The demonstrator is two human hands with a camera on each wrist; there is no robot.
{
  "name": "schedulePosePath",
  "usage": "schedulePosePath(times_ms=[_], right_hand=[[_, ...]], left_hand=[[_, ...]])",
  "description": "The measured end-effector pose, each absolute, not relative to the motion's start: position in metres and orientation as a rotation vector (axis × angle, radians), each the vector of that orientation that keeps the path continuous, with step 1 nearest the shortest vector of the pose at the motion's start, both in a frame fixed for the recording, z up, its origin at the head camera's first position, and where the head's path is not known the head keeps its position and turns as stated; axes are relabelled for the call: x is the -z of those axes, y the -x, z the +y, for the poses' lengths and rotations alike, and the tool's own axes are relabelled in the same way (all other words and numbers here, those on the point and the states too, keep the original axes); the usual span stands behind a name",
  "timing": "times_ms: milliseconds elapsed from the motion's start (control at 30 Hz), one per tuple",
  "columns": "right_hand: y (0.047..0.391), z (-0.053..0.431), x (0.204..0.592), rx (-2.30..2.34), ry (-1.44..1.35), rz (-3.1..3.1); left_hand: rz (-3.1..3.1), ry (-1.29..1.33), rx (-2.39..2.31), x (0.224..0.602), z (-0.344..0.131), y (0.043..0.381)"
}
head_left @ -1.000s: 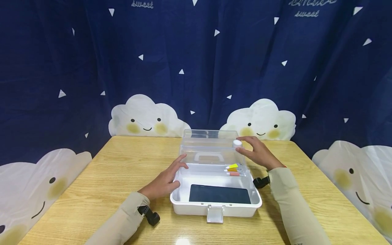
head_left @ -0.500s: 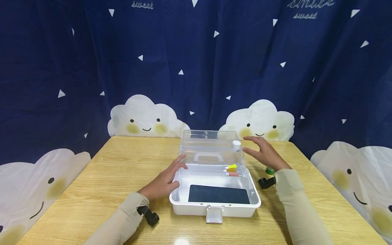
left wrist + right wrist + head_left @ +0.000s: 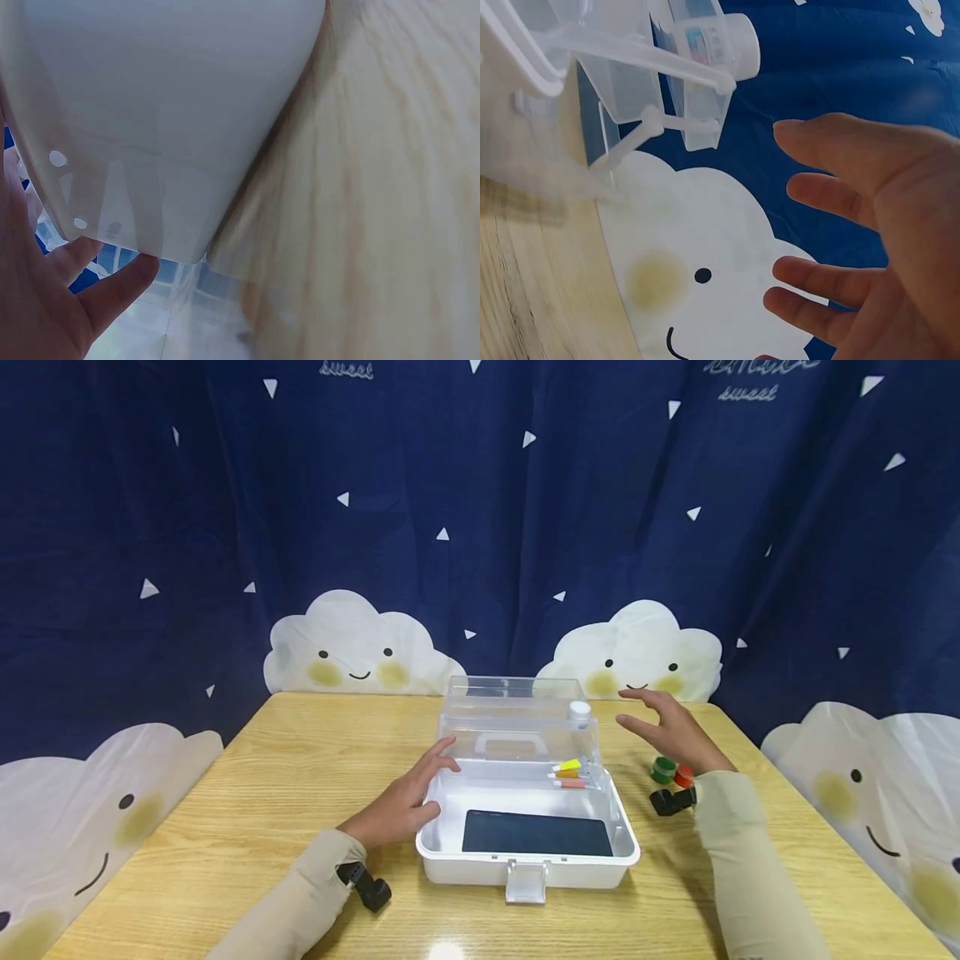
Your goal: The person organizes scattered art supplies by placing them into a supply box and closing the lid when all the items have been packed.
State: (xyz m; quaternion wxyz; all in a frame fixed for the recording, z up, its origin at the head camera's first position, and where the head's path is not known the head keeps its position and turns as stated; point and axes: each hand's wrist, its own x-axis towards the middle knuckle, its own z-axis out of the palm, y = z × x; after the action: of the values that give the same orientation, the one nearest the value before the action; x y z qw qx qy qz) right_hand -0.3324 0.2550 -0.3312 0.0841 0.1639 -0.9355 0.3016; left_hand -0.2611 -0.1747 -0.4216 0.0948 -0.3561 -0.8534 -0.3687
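A white storage box [image 3: 525, 872] with clear fold-out trays [image 3: 517, 727] stands on the table in the head view. My left hand [image 3: 401, 806] rests on its left rim, fingers spread; in the left wrist view the fingertips [image 3: 142, 266] touch the box's end. A white-capped bottle [image 3: 579, 713] sits at the right of the upper tray, its label partly visible in the right wrist view. To the right of it, my right hand [image 3: 671, 731] hovers with fingers apart, holding nothing. Small yellow [image 3: 568, 766], orange and pink tubes lie on a lower tray. A flat dark slab [image 3: 536, 833] lies in the box.
On the wooden table [image 3: 330, 743], right of the box, a small green round container [image 3: 663, 769] and a red one [image 3: 683, 776] sit side by side, close under the right forearm. The front latch [image 3: 527, 883] hangs down. A blue curtain [image 3: 480, 527] hangs behind.
My right hand has let go of the white-capped bottle and moved off to the right, leaving it on the upper tray. The green and red containers have come into view. The left hand stays put.
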Motion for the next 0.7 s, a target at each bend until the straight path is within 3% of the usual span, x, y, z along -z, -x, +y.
schedulePosePath(times_ms=[700], right_hand=[[0.331,0.279,0.331,-0.906,-0.414,-2.883]], left_hand=[[-2.55,1.033,1.119,0.418,-0.174,0.259]])
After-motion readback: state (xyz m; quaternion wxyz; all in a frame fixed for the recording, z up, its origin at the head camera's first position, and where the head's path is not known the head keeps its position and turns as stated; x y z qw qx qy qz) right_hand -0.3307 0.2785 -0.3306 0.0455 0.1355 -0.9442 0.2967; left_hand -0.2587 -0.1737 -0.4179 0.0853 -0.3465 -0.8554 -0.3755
